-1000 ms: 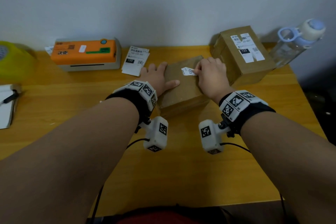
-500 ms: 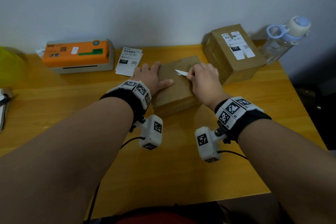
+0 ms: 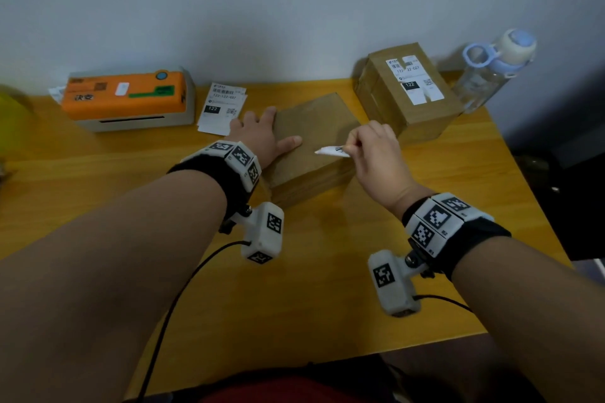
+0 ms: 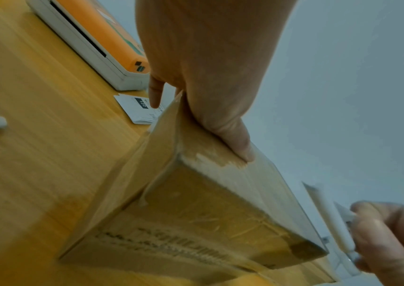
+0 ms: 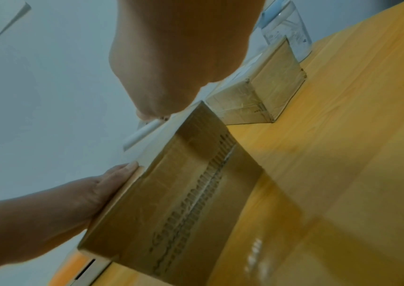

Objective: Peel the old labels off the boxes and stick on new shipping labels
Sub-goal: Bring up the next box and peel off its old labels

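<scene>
A flat brown cardboard box (image 3: 314, 141) (image 4: 196, 203) (image 5: 183, 193) lies mid-table, its top bare. My left hand (image 3: 262, 137) rests flat on its left edge, thumb (image 4: 235, 139) on the top face. My right hand (image 3: 373, 154) hovers over the box's right side and pinches a small curled white label piece (image 3: 332, 150) (image 4: 328, 218) (image 5: 144, 129), lifted clear of the top. A second, taller box (image 3: 406, 98) (image 5: 257, 94) at the back right carries a white shipping label (image 3: 414, 80). A stack of printed labels (image 3: 222, 106) (image 4: 142, 108) lies left of the flat box.
An orange and white label printer (image 3: 127, 96) (image 4: 93, 42) stands at the back left against the wall. A clear water bottle (image 3: 491, 72) with a blue cap stands at the back right corner. The wooden table (image 3: 294, 288) has its front edge near my body.
My right hand has pulled the small label piece off the flat box's top and lifted it toward me and to the right. My left hand stays on the box.
</scene>
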Motion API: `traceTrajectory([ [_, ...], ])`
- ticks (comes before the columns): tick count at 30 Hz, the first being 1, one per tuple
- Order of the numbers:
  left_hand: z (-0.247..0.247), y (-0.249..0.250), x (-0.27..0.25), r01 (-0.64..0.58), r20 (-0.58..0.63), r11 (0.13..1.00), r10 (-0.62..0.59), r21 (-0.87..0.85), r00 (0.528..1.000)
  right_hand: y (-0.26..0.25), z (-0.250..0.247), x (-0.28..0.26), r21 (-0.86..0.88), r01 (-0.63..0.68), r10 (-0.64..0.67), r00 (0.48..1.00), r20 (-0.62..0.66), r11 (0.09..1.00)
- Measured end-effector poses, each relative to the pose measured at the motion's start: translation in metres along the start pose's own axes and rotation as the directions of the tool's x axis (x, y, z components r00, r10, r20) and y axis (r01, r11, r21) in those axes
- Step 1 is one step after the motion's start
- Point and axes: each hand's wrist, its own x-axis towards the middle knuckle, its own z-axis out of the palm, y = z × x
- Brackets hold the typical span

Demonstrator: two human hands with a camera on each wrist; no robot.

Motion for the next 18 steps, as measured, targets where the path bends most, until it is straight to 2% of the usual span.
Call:
traceTrajectory([
  [2, 0.001, -0.001, -0.002, -0.015, -0.003, 1.000, 0.015, 0.022, 1.000, 0.003, -0.005, -0.003, 0.074, -0.036, 0.038, 0.999, -0.022, 0.997],
  [5, -0.001, -0.003, -0.009, -0.087, -0.059, 0.995, 0.090, 0.039, 0.994, -0.003, -0.010, 0.002, 0.179, -0.109, 0.108, 0.994, 0.013, 0.978],
  [8, -0.013, 0.002, -0.020, -0.279, -0.166, 0.956, 0.262, -0.091, 0.951, -0.022, -0.007, 0.012, 0.238, -0.093, 0.085, 0.995, 0.044, 0.967],
  [10, -0.023, 0.001, -0.031, -0.388, -0.153, 0.893, 0.361, -0.227, 0.920, -0.038, 0.001, 0.018, 0.273, -0.047, 0.027, 0.997, 0.075, 0.961],
  [11, -0.028, -0.002, -0.037, -0.400, -0.116, 0.866, 0.383, -0.301, 0.916, -0.047, 0.006, 0.021, 0.291, -0.025, -0.003, 0.995, 0.097, 0.956],
  [13, -0.035, -0.019, -0.046, -0.374, -0.079, 0.841, 0.374, -0.392, 0.924, -0.064, 0.016, 0.027, 0.343, 0.000, -0.051, 0.989, 0.140, 0.939],
  [16, -0.039, -0.057, -0.056, -0.323, -0.118, 0.858, 0.301, -0.400, 0.946, -0.091, 0.034, 0.032, 0.423, 0.025, -0.122, 0.971, 0.205, 0.906],
  [18, -0.036, -0.081, -0.065, -0.268, -0.143, 0.880, 0.230, -0.392, 0.963, -0.107, 0.048, 0.032, 0.415, 0.068, -0.187, 0.949, 0.253, 0.907],
])
